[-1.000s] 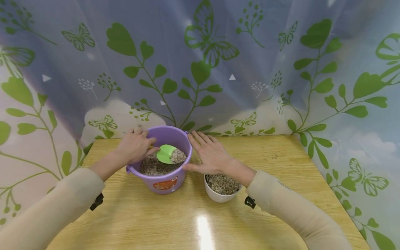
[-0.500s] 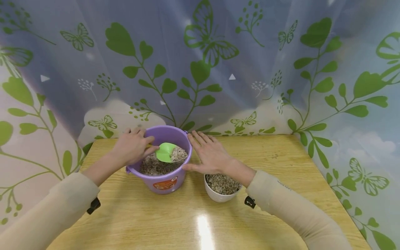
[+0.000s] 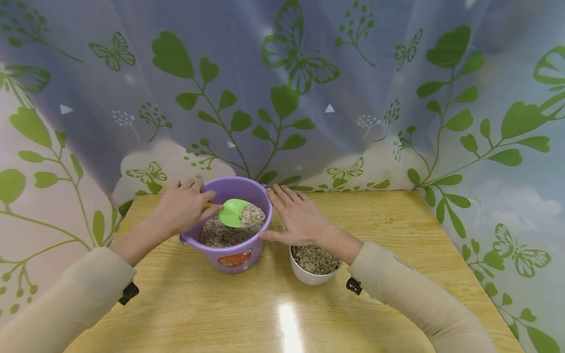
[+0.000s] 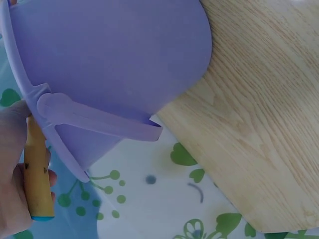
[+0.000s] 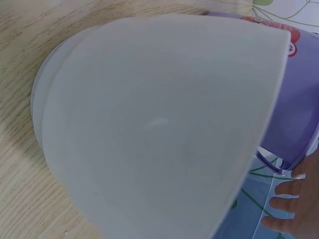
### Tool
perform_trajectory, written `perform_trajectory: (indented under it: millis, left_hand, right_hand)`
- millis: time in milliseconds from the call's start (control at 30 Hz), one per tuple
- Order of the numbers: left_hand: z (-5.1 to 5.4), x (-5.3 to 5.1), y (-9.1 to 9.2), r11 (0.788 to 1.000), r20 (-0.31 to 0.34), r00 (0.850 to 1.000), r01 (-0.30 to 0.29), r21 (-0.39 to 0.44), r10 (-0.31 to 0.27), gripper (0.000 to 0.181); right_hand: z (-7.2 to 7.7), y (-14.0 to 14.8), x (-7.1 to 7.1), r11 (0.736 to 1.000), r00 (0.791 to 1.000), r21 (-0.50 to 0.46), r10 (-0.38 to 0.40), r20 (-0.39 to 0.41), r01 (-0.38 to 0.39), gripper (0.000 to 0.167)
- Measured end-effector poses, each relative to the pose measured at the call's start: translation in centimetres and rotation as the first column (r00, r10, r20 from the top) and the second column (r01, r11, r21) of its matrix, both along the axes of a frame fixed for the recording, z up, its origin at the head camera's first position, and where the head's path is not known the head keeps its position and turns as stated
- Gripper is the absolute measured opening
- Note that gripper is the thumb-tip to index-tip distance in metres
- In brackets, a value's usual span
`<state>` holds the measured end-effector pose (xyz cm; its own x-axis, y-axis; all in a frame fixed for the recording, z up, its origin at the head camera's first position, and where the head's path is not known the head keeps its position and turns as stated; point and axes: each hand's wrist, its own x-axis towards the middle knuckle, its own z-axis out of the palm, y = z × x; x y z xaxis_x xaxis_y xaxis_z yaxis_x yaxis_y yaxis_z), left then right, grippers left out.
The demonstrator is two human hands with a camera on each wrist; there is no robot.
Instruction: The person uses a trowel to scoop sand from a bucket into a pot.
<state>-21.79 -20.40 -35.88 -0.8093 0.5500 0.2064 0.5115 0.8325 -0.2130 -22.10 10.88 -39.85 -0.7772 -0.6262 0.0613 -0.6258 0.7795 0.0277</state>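
My left hand [image 3: 182,208] grips the wooden handle [image 4: 37,172] of a green scoop [image 3: 231,213] at the left rim of a purple bucket [image 3: 234,184]. The scoop's blade carries a heap of beige grit [image 3: 252,215] and hangs inside the bucket, above more of the same coarse grains [image 3: 222,233]. My right hand [image 3: 300,220], fingers straight, touches the bucket's right rim. Beneath the right wrist stands a white bowl [image 3: 311,278] filled with similar grit [image 3: 315,259]; the hand and forearm hide its back part. In the right wrist view the bowl's outside covers most of the picture.
Everything stands on a wooden table [image 3: 375,235]. Behind it and at both sides hangs a curtain [image 3: 247,98] printed with leaves and butterflies. The bucket's folded handle [image 4: 104,122] juts out at its left side.
The left hand and the scoop have shifted slightly to the left and up, the load still on the blade. My right hand, the bucket and the bowl have stayed put.
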Motion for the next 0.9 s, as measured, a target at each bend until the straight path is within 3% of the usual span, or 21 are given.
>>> perform_trajectory:
  millis: [533, 900]
  left_hand:
    - [1.0, 0.4, 0.5, 1.000, -0.002, 1.000, -0.002, 0.018, 0.002, 0.049]
    - [1.6, 0.7, 1.0, 0.999, 0.000, 1.000, 0.018, 0.028, -0.018, 0.048]
  right_hand:
    - [-0.1, 1.4, 0.0, 1.000, 1.000, 0.011, -0.012, -0.014, 0.012, 0.128]
    - [-0.1, 3.9, 1.5, 1.000, 0.999, -0.004, 0.006, -0.037, -0.006, 0.125]
